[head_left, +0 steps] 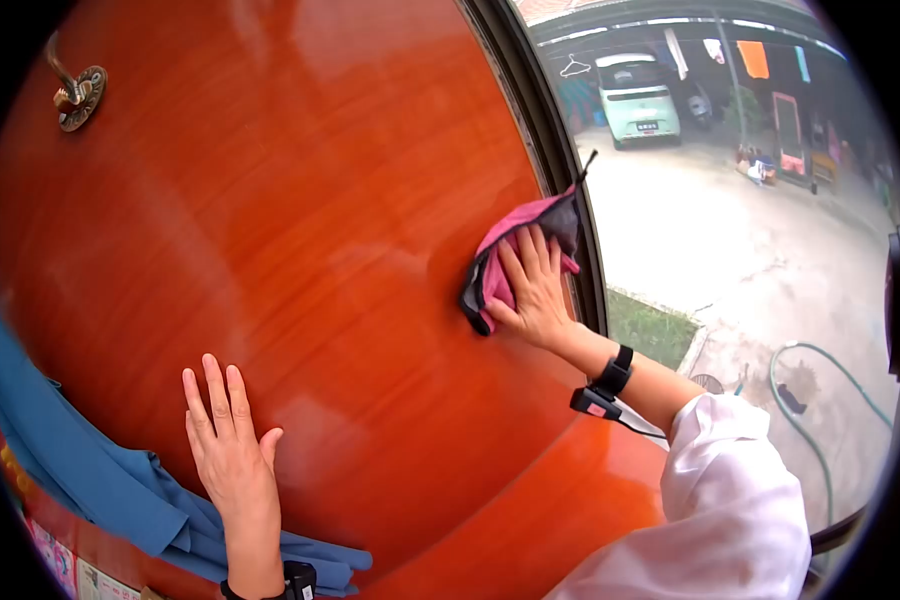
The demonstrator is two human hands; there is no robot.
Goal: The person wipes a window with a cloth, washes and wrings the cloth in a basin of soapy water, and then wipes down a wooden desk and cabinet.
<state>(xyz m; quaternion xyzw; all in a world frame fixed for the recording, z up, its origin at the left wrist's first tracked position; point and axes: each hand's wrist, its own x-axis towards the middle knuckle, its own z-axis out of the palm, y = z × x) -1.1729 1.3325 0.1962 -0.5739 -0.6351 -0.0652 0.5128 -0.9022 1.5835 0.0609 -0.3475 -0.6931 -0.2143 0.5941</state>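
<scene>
A glossy reddish-brown wooden surface [300, 230] fills most of the view. My right hand [535, 290] lies flat with spread fingers on a pink and dark grey cloth [500, 250], pressing it against the wood beside a dark frame edge. One corner of the cloth reaches over that frame. At the lower left, my left hand [228, 440] is held up with its fingers stretched out, near the wood and holding nothing; whether it touches the surface I cannot tell. Blue fabric [100, 470] hangs just to its left and behind its wrist.
A metal handle [82, 98] juts out at the upper left. The dark frame [540, 110] borders a window, through which a pale green vehicle [640, 105], hanging laundry [753, 60] and a hose [820, 450] show outside. Printed paper [100, 583] is at the lower left.
</scene>
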